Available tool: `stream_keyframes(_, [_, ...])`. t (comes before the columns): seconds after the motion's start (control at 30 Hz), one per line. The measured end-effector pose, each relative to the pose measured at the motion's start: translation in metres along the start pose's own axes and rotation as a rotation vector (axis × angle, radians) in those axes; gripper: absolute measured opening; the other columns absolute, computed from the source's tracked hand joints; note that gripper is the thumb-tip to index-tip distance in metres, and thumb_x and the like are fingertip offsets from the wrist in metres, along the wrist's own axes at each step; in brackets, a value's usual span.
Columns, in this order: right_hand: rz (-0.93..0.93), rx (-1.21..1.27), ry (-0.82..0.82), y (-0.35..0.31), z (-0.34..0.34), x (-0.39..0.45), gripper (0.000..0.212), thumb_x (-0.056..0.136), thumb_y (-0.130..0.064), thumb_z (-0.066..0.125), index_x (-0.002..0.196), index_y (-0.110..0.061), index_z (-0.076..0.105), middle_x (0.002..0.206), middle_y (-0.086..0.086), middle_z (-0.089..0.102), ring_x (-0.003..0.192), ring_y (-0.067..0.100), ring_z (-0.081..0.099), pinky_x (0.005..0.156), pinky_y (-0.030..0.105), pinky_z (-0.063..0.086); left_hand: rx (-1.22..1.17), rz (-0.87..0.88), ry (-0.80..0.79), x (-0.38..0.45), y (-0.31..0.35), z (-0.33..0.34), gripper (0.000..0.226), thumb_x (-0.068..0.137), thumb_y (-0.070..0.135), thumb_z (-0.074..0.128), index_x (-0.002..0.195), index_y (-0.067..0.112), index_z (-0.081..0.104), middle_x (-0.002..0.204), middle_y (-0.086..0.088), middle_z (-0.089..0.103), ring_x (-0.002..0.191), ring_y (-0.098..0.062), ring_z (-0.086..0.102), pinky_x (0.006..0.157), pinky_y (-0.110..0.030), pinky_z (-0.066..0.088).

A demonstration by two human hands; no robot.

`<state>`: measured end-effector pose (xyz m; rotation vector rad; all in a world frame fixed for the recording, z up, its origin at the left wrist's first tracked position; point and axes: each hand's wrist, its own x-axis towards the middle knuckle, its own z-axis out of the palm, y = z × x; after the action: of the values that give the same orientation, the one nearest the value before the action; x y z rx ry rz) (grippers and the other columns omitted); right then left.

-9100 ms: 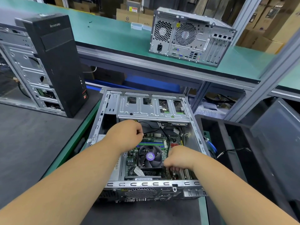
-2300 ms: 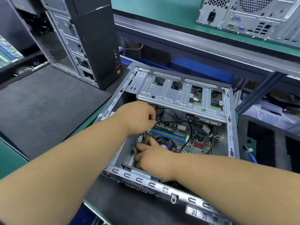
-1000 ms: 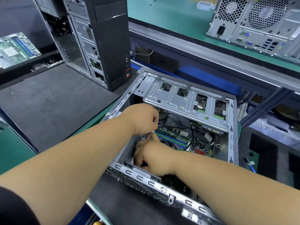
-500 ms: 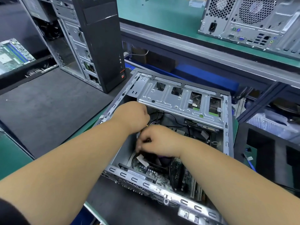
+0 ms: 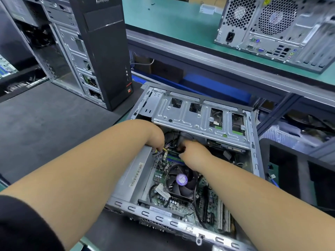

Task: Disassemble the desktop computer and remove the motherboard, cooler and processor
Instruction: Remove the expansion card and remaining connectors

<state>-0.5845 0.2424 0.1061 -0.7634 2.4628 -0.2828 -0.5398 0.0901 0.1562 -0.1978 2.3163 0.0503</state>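
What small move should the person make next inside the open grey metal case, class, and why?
Probably pull the yellow-and-black cable bundle free of the green motherboard. The left hand pinches it beside the right hand at the board's far edge, and the black round cooler fan is still mounted, so cables likely go first.

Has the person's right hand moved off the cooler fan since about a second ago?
Yes. The right hand has moved from over the cooler fan toward the drive cage; the fan now shows uncovered and the hand meets the left hand at the cables.
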Motion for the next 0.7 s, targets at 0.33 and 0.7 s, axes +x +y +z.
stream_keyframes(0.33, [-0.060, 0.024, -0.029, -0.006, -0.002, 0.024, 0.046, 0.094, -0.008, 0.046, 0.137, -0.023, 0.050, 0.082, 0.005, 0.056, 0.069, 0.022, 0.051, 0.056, 0.025, 0.039, 0.047, -0.049, -0.021, 0.023, -0.009, 0.003, 0.044, 0.103, 0.035, 0.037, 0.129, 0.006, 0.055, 0.118, -0.013, 0.054, 0.096, -0.024, 0.046, 0.098, -0.036, 0.039])
stream_keyframes(0.7, [-0.042, -0.007, -0.021, -0.004, -0.001, 0.036, 0.038, 0.096, -0.008, 0.049, 0.134, -0.012, 0.051, 0.107, 0.013, 0.064, 0.086, 0.027, 0.060, 0.068, 0.031, 0.049, 0.165, -0.016, -0.099, 0.040, -0.012, 0.003, 0.023, 0.097, 0.012, 0.047, 0.109, 0.008, 0.067, 0.105, -0.012, 0.059, 0.086, -0.026, 0.052, 0.088, -0.036, 0.046])
